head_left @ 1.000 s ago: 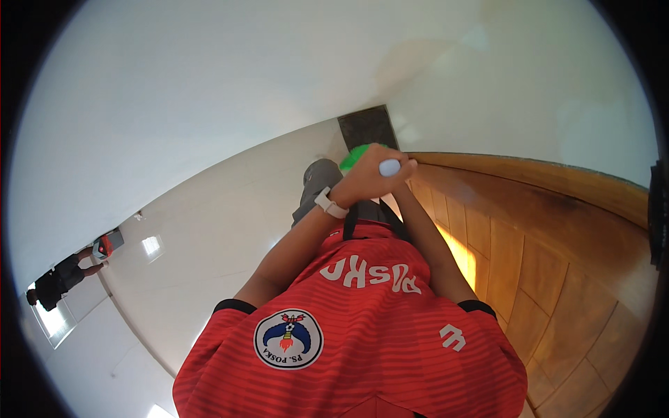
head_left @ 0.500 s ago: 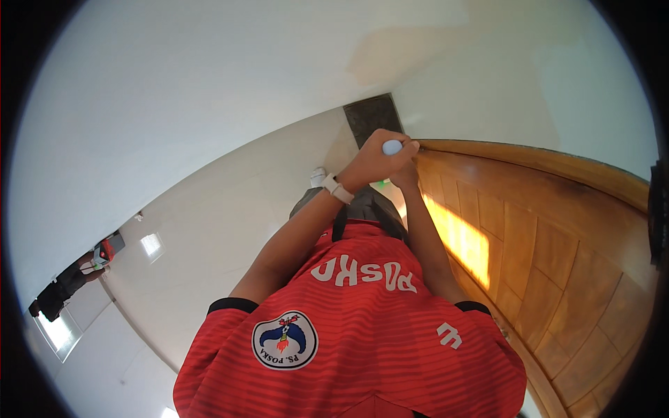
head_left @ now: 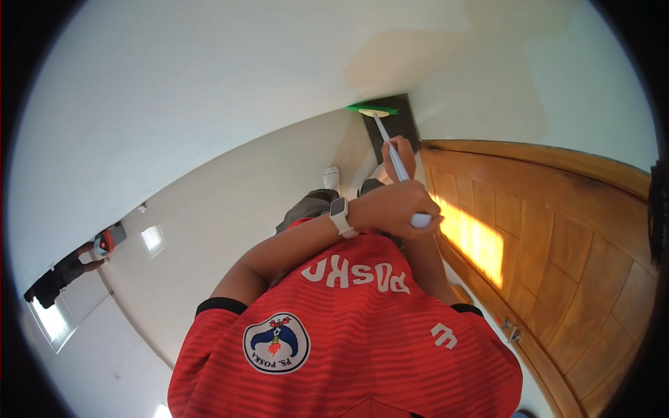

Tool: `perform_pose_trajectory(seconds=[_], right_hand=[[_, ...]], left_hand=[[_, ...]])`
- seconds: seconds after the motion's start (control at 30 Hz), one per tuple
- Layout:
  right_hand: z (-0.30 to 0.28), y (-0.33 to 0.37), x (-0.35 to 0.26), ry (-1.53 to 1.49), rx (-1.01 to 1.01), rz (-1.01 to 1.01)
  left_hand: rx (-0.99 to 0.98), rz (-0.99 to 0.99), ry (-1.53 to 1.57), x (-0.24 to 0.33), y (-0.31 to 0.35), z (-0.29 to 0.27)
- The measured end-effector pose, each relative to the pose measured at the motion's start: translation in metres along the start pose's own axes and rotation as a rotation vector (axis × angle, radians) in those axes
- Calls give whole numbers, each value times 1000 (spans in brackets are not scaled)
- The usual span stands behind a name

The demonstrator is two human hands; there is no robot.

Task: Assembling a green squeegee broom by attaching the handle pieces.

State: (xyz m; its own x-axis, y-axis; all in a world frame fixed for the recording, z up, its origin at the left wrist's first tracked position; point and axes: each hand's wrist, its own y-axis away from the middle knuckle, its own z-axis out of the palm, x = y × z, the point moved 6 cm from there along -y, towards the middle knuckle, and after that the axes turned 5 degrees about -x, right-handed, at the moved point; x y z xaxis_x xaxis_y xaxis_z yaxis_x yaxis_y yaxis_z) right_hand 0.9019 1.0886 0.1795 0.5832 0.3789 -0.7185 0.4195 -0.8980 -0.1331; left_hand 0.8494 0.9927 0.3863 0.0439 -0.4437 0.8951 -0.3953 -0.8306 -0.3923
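One long white plastic mop handle (head_left: 396, 157) runs from the middle of the view toward 12 o'clock, ending in one flat green mop head (head_left: 373, 109) on the pale floor beside a dark doormat (head_left: 408, 118). Two hands hold it: the left hand (head_left: 394, 207), with a white wristwatch (head_left: 340, 214), has its grip closed round the near end; the right hand (head_left: 404, 155) is closed round the shaft farther up. One varnished wooden door (head_left: 550, 237) stands at 3 o'clock. The red jersey (head_left: 348, 334) fills 6 o'clock, hiding the legs.
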Motion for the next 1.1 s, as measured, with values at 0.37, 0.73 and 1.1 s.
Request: perform_pose_trajectory(seconds=[0.37,0.73,1.1], right_hand=[[107,49,-17,-328,-175,-115],[18,53,-83,-121,-238,-8],[39,51,-51,-107,-306,-69]], left_hand=[[89,-380,-73,-62,46,-30],[6,-46,225,56,36,-42],[7,-227,254,-42,71,-17]])
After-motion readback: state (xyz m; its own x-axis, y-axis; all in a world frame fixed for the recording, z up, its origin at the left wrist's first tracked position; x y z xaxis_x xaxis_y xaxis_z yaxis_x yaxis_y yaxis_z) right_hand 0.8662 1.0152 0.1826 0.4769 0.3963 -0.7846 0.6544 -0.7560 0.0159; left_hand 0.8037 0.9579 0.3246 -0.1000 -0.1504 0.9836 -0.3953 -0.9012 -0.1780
